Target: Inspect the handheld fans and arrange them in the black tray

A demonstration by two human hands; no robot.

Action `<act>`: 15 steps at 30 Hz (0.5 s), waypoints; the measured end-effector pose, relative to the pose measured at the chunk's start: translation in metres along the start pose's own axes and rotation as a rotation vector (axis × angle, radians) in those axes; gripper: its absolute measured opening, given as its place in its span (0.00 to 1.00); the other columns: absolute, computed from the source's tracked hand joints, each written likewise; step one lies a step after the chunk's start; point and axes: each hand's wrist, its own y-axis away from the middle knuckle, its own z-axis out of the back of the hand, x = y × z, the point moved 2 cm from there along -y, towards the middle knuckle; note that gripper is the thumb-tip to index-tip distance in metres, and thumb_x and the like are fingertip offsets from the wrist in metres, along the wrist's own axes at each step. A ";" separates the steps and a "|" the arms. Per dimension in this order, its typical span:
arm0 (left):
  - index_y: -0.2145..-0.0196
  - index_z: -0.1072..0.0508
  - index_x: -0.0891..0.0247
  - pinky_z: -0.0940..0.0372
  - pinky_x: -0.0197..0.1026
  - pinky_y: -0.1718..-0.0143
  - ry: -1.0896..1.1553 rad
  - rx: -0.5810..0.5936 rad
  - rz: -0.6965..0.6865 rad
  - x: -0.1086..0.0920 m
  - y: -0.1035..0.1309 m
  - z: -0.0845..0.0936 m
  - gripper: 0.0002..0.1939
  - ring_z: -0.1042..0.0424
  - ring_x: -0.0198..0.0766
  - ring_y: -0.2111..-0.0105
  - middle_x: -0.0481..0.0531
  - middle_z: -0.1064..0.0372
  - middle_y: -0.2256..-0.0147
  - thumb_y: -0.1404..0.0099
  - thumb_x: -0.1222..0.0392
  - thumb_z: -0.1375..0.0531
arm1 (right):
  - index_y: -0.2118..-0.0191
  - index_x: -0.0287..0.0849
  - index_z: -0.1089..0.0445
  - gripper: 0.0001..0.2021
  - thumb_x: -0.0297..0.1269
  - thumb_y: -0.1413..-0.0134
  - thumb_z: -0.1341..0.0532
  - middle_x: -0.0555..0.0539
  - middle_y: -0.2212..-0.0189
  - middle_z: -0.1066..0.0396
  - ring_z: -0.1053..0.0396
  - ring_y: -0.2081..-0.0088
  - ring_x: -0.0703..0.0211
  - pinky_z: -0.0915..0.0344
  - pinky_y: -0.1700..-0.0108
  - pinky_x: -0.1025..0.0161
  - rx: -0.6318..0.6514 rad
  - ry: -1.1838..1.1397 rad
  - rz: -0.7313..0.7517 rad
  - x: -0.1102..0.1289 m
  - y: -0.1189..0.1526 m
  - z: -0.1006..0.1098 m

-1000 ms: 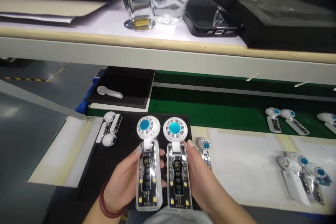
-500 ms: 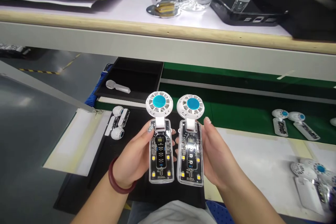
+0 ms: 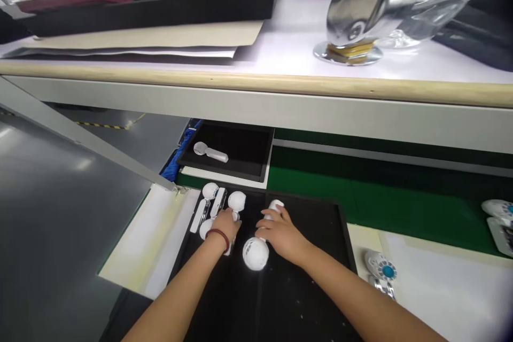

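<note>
My left hand is closed around the handle of a white handheld fan, its round head pointing away from me. This fan stands among or beside several white fans at the left end of the black tray. Over the middle of the tray, my right hand grips the handle of a second handheld fan. That one is turned the other way, with its head toward me and its handle end showing past my fingers. The undersides of both handles are hidden.
Another black tray behind holds one white fan. More fans with blue centres lie on the right-hand board. A shelf edge runs across above my hands, carrying a metal object. A slanting frame leg stands left.
Both fans have moved from in front of me down and forward to the black tray. The right one has been turned head toward me. My view has shifted left.
</note>
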 end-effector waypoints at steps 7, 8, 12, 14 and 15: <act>0.59 0.33 0.67 0.37 0.49 0.58 -0.229 0.030 0.054 0.021 -0.032 -0.001 0.15 0.32 0.40 0.61 0.54 0.32 0.61 0.39 0.53 0.46 | 0.70 0.45 0.28 0.08 0.27 0.49 0.43 0.48 0.63 0.29 0.44 0.51 0.49 0.59 0.44 0.41 0.062 0.124 0.211 -0.014 -0.078 -0.067; 0.59 0.33 0.67 0.37 0.49 0.58 -0.242 0.022 0.043 0.022 -0.033 -0.001 0.15 0.32 0.40 0.60 0.54 0.32 0.61 0.39 0.53 0.47 | 0.70 0.45 0.28 0.08 0.27 0.48 0.44 0.48 0.64 0.29 0.44 0.52 0.50 0.58 0.44 0.41 0.057 0.140 0.212 -0.014 -0.083 -0.074; 0.61 0.33 0.67 0.38 0.48 0.58 -0.256 -0.020 0.006 0.025 -0.036 -0.003 0.15 0.33 0.40 0.59 0.54 0.32 0.61 0.39 0.52 0.47 | 0.67 0.42 0.28 0.11 0.28 0.45 0.47 0.44 0.62 0.31 0.45 0.52 0.49 0.57 0.44 0.42 0.021 0.171 0.206 -0.015 -0.090 -0.093; 0.61 0.33 0.67 0.38 0.48 0.58 -0.248 -0.044 0.004 0.026 -0.038 -0.004 0.16 0.33 0.40 0.60 0.55 0.32 0.62 0.39 0.52 0.48 | 0.67 0.41 0.28 0.11 0.30 0.44 0.48 0.43 0.59 0.33 0.46 0.50 0.48 0.56 0.44 0.43 0.003 0.166 0.213 -0.014 -0.089 -0.098; 0.61 0.33 0.68 0.39 0.47 0.58 -0.241 -0.057 0.000 0.026 -0.039 -0.004 0.16 0.33 0.40 0.60 0.55 0.32 0.62 0.38 0.52 0.48 | 0.66 0.40 0.28 0.11 0.31 0.43 0.49 0.42 0.57 0.34 0.47 0.49 0.48 0.56 0.44 0.43 -0.009 0.160 0.211 -0.013 -0.087 -0.098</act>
